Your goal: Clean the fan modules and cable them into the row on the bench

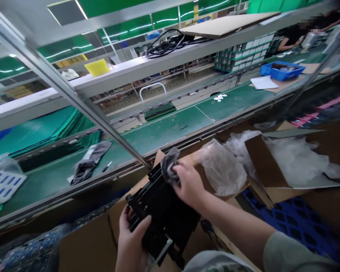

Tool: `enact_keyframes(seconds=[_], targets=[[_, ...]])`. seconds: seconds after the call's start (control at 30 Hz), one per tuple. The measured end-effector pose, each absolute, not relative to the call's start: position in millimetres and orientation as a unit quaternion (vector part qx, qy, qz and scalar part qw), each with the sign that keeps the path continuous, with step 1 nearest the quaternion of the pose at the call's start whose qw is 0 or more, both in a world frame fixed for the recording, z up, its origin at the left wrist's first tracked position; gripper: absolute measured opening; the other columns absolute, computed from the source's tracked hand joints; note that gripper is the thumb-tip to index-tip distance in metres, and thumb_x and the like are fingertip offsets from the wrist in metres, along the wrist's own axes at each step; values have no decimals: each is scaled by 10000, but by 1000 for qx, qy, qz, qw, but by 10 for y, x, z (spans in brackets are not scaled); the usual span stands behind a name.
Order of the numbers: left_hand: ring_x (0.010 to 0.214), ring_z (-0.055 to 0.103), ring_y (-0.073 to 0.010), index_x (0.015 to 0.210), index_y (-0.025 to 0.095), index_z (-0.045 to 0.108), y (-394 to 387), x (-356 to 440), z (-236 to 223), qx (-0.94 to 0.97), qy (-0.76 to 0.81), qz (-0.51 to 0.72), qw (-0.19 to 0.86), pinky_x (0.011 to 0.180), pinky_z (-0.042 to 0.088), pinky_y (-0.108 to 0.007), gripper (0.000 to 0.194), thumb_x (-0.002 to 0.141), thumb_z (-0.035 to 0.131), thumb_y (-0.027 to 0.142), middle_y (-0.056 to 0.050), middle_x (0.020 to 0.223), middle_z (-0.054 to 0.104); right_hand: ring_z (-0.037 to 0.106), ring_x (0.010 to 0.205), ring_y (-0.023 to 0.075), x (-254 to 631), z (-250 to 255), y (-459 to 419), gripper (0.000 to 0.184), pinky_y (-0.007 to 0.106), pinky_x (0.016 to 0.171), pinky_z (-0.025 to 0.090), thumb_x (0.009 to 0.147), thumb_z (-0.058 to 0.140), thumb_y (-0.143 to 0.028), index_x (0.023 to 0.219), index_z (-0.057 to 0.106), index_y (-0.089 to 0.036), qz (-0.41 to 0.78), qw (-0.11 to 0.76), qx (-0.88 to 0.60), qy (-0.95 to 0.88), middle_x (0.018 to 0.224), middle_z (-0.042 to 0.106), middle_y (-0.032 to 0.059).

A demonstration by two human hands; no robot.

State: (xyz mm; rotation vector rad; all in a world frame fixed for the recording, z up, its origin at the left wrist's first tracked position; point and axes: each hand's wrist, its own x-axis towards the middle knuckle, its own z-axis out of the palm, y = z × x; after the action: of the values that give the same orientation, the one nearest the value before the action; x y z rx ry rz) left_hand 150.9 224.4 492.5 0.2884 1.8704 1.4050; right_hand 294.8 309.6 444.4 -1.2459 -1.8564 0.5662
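A black plastic-and-metal frame (161, 215), a flat ribbed housing, sits tilted between my two hands. My left hand (132, 241) grips its lower edge from below. My right hand (188, 183) holds a crumpled grey cloth (168, 165) pressed against the frame's upper corner. The cloth covers that corner, and my fingers hide part of the frame. A white strip (161, 253) shows at the frame's lower end.
Below my hands are open cardboard boxes (87, 245) holding clear plastic bags (221, 168), with a blue pallet (291, 226) at right. Ahead runs a green conveyor bench (170, 128) carrying a grey cloth and small knife (107, 166). A co-worker (293, 37) stands far right.
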Motion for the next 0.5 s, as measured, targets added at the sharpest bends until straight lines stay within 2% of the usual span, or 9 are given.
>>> enact_keyframes(seconds=[0.1, 0.17, 0.27, 0.33, 0.4, 0.5], targets=[[746, 600, -182, 1121, 270, 458, 2352, 1540, 4758, 128, 727, 527, 422, 589, 497, -257, 677, 486, 669, 169, -27, 959, 581, 470, 855, 206, 2911, 4290, 2886, 417, 324, 748, 423, 622, 516, -251, 1035, 516, -190, 246, 384, -371, -809, 1034, 496, 86], [757, 599, -177, 1116, 276, 461, 2408, 1548, 4603, 134, 725, 512, 441, 609, 496, -258, 665, 495, 679, 180, -24, 959, 581, 470, 866, 197, 2980, 4145, 2880, 433, 310, 750, 417, 630, 509, -241, 1062, 509, -211, 254, 349, -367, -824, 1051, 498, 72], [719, 599, -163, 1102, 279, 467, 2505, 1569, 4333, 120, 740, 490, 445, 598, 496, -260, 630, 517, 680, 179, -22, 911, 590, 462, 950, 194, 3364, 3769, 3166, 382, 286, 801, 384, 657, 480, -194, 1036, 523, -219, 283, 244, -544, -751, 1104, 486, 61], [691, 598, -153, 1093, 284, 472, 2594, 1593, 4144, 107, 755, 473, 442, 589, 494, -256, 615, 526, 676, 165, -15, 871, 594, 498, 898, 194, 3780, 3391, 3403, 336, 290, 772, 383, 684, 453, -188, 1010, 532, -202, 296, 171, -671, -658, 1085, 496, 75], [698, 603, -155, 1067, 282, 494, 2706, 1619, 3954, 99, 766, 457, 440, 601, 496, -257, 578, 532, 671, 150, -8, 848, 603, 518, 881, 214, 4239, 2941, 3521, 367, 308, 743, 389, 692, 444, -187, 1052, 507, -155, 304, 142, -730, -596, 1089, 494, 121], [733, 616, -179, 992, 239, 547, 2926, 1661, 3682, 99, 772, 435, 453, 645, 505, -274, 474, 543, 662, 141, -9, 781, 627, 528, 910, 212, 4820, 2246, 3336, 304, 283, 760, 385, 695, 410, -156, 965, 545, -118, 348, 101, -772, -522, 982, 559, 130]])
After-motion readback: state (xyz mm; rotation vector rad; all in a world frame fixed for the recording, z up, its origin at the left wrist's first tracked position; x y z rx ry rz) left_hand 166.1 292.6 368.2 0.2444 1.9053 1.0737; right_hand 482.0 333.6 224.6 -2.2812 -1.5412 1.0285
